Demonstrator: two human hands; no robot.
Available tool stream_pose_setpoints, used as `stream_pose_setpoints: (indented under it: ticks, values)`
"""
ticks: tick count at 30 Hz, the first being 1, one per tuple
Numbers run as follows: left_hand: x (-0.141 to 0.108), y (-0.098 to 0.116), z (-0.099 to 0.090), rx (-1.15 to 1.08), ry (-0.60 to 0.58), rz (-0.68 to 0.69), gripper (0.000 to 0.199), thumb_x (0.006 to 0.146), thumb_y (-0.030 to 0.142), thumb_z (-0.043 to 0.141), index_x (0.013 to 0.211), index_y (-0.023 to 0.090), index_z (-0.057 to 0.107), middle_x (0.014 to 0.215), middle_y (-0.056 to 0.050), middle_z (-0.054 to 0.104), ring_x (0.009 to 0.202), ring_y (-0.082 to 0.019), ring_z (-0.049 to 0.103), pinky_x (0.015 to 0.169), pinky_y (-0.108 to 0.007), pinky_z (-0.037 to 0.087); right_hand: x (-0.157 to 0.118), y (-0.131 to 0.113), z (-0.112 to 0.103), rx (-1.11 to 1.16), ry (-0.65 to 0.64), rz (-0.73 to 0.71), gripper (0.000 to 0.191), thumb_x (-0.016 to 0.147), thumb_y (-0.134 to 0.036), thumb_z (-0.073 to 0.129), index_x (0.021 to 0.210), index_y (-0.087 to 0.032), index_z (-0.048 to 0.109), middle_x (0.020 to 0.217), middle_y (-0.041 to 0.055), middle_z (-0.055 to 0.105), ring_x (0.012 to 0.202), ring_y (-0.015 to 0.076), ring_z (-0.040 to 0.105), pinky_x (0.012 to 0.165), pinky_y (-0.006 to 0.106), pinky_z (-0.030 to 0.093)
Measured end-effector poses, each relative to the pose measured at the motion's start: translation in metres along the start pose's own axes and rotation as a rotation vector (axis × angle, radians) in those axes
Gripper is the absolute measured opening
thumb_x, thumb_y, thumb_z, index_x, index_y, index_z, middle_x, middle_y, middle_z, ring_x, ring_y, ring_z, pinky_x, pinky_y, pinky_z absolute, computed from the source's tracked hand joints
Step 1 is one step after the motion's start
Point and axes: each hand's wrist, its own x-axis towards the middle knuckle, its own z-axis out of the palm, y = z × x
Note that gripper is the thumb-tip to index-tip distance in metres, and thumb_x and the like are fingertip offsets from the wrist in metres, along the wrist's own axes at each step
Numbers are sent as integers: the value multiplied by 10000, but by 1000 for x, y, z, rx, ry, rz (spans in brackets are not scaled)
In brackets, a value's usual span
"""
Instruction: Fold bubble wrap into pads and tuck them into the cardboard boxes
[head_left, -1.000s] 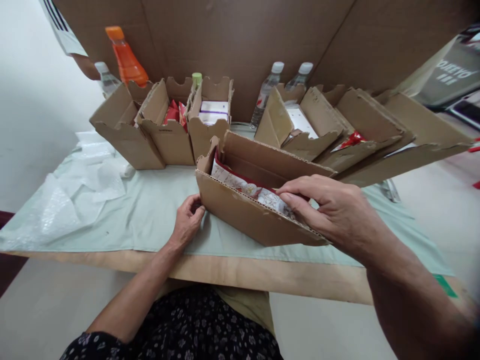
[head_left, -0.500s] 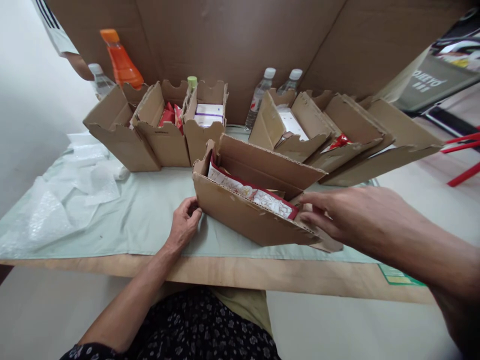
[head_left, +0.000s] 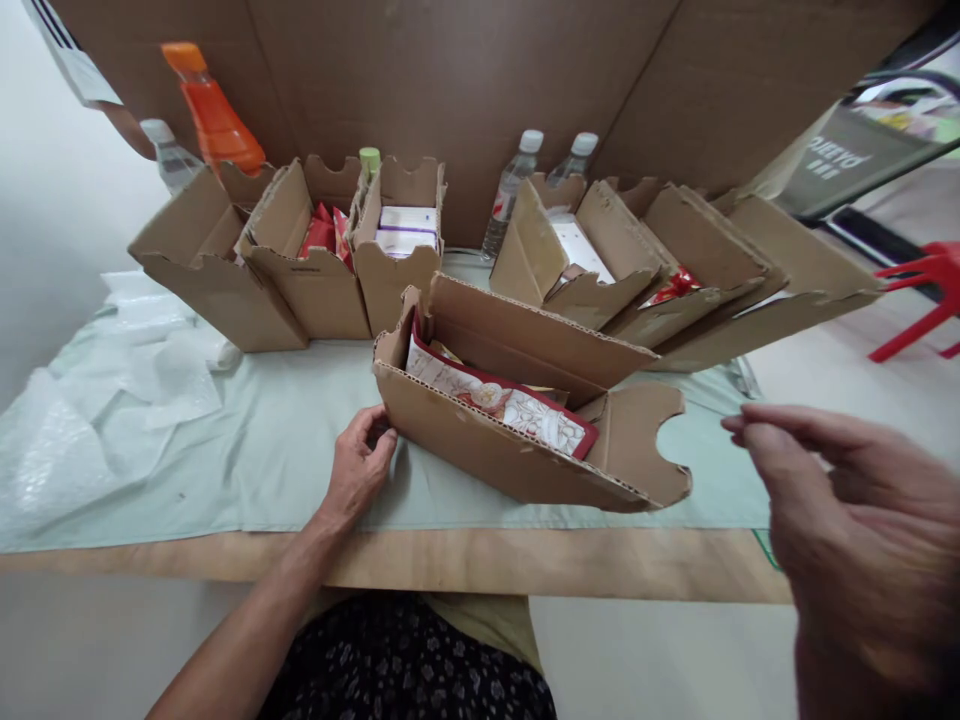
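Note:
A long, open cardboard box point(head_left: 495, 440) stands near the table's front edge. Inside it lies a white floral packet with dark red trim point(head_left: 502, 400). My left hand point(head_left: 362, 460) is at the box's left end, thumb and fingers pinched on its lower corner. Off to the right, apart from the box, my right hand point(head_left: 847, 500) is raised with thumb and forefinger together; anything between them is too small to make out. The box's right end flap point(head_left: 641, 435), with a rounded notch, stands out between the box and that hand.
Behind stand several cardboard boxes point(head_left: 281, 300) with red packets and white cartons. Beyond them are clear bottles point(head_left: 511, 195) and an orange bottle point(head_left: 217, 120). Bubble wrap point(head_left: 150, 380) lies left. A person's arm point(head_left: 127, 130) shows upper left; a red stool point(head_left: 926, 290) stands right.
My right hand has left the inside of the box's right end and moved right. The notched end flap now shows fully. My left hand stays at the left corner, and the view has shifted slightly.

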Motion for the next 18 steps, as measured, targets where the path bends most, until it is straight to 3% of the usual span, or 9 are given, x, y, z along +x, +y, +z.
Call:
stream_pose_setpoints:
  ticks: [2, 5, 7, 11, 18]
  values:
    - [-1, 0, 2, 35, 5, 24, 270, 844, 263, 597, 1091, 193, 682, 1010, -54, 711, 909, -200, 651, 844, -342, 519, -21, 23, 6, 65, -84, 62, 302, 896, -451, 710, 1044, -200, 791, 968, 82, 801, 849, 234, 749, 822, 377, 608]
    - [-1, 2, 5, 92, 17, 78, 299, 827, 241, 595, 1113, 199, 671, 1040, -53, 688, 907, -196, 636, 814, -331, 517, -49, 44, 28, 121, -516, -13, 389, 870, -493, 708, 1133, -211, 762, 1129, 100, 794, 991, 288, 753, 878, 408, 622]
    - [-2, 4, 7, 116, 7, 89, 288, 825, 247, 586, 1096, 197, 668, 1007, -49, 682, 885, -196, 633, 792, -331, 517, -61, 46, 45, 153, -686, -87, 469, 862, -526, 722, 1207, -208, 736, 1218, 120, 770, 1153, 338, 714, 1003, 465, 590]
    - [-10, 6, 8, 137, 23, 71, 261, 857, 269, 572, 1089, 192, 663, 1015, -57, 691, 913, -211, 650, 809, -348, 534, -62, 43, 72, 203, -726, -139, 556, 885, -574, 696, 1310, -215, 691, 1282, 130, 744, 1283, 370, 644, 1112, 527, 514]
    - [-12, 10, 18, 46, 78, 78, 349, 853, 257, 599, 1194, 206, 648, 1190, -85, 660, 1122, -233, 647, 940, -366, 580, -15, 50, 106, 250, -753, -106, 508, 849, -571, 694, 1166, -175, 711, 1182, 141, 763, 1106, 350, 709, 910, 461, 595]
